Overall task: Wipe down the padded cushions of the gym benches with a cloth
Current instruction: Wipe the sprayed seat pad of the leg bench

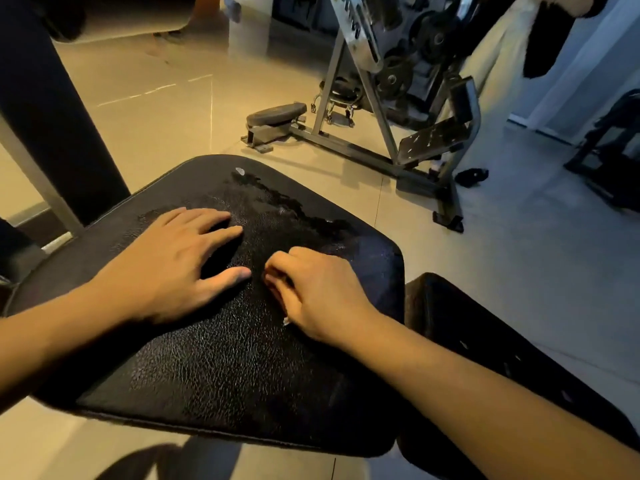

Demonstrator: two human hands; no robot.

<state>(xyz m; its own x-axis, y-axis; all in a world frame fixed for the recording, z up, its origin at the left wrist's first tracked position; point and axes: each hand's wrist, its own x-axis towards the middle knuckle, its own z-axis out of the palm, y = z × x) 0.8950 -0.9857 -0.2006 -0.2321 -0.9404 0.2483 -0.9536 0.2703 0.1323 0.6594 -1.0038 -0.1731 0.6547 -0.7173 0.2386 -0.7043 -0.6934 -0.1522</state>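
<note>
While the right hand (311, 292) is clenched, fingers curled under and knuckles up, it appears to grasp the cloth (286, 320). Only a white sliver of it shows at the heel of the palm and the rest is hidden, so the hold is judged, not confirmed. That hand rests on the middle of the cushion (221, 368), a black, grained pad. Just beside it on the cushion, the left hand (173, 265) lies flat and released, fingers spread, thumb pointing toward the right hand's knuckles without touching them; it seems to brace the pad. Both forearms reach in from the cushion's near edge. Toward the cushion's far edge runs a glossy, wet-looking streak (287, 202), and a small white scrap (239, 171) lies just beyond it. Step in hand, by judgement: wiping this pad, partly done. The next move calls for the clenched hand to carry the cloth across the streak to the far edge under steady pressure, collecting the scrap.
</note>
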